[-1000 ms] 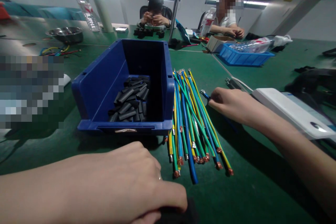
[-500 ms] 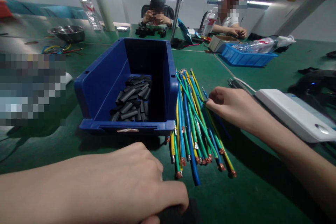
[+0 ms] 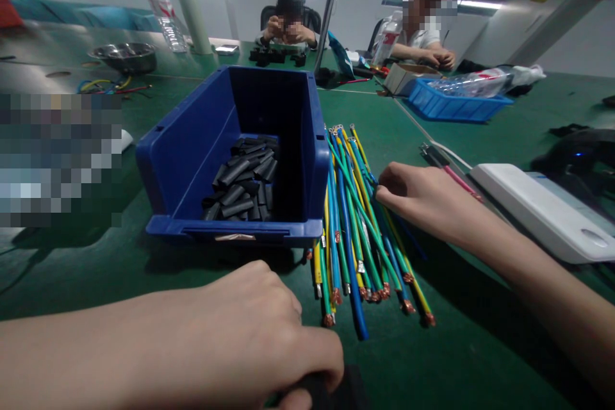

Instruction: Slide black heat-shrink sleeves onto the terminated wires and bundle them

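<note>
Low in the view, my left hand (image 3: 269, 339) is closed, thumb and forefinger curled round a dark black object (image 3: 353, 387) mostly hidden under the hand. To the right, my right hand (image 3: 408, 189) is closed in a pinch on a thin blue wire, mostly covered by the fingers. Beside it lies a bundle of cut wires (image 3: 358, 224) in green, blue and yellow, with bare copper strands at the near ends and metal terminals at several far ends. Left of the bundle stands a blue bin (image 3: 314, 160) holding many short black tubes (image 3: 240, 182).
At right lies a white device (image 3: 538, 211) with a cable. Farther back are a light-blue tray (image 3: 461, 106) with a plastic bottle, a metal bowl (image 3: 127, 59) and a standing bottle (image 3: 166, 19). Two people (image 3: 291, 29) sit across the green table.
The blue wire's tip at my right fingers has dropped and now shows less, against the bundle. My left hand stays almost in place. A pink strip now shows behind the right wrist.
</note>
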`<state>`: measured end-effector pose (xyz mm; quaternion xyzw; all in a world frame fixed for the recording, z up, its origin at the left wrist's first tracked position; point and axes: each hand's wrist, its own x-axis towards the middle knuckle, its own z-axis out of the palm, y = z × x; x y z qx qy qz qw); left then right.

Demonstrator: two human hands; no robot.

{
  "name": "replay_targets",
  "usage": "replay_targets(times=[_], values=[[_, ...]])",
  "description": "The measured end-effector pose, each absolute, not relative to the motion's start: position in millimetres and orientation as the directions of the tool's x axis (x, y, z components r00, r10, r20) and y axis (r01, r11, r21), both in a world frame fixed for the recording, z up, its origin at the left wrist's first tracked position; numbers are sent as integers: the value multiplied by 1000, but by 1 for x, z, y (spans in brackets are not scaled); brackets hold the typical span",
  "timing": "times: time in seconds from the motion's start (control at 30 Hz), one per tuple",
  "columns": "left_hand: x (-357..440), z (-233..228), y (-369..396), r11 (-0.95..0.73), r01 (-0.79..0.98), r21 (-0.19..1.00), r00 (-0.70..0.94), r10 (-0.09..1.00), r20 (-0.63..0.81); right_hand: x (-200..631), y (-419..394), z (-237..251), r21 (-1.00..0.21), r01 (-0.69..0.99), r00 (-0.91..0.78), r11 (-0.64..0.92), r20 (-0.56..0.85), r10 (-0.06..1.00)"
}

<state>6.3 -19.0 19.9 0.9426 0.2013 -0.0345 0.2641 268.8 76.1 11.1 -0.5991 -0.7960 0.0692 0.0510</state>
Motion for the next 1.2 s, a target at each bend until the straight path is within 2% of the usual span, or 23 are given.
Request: replay_targets(times=[0.1, 0.77, 1.03, 1.2], values=[[7, 19, -19, -752, 429, 500, 900, 404, -164, 269, 76, 11, -174, 944, -288, 280, -22, 957], [7, 14, -20, -756, 389, 526, 906, 418, -69, 271, 76, 9, -169, 942, -300, 290, -32, 954], [7, 13, -19, -748, 375, 547, 913, 401, -77, 271, 76, 10, -164, 941, -304, 296, -22, 953], [5, 25, -13, -705, 415, 575, 905, 387, -179, 271, 75, 10, -163, 941, -305, 297, -24, 952]])
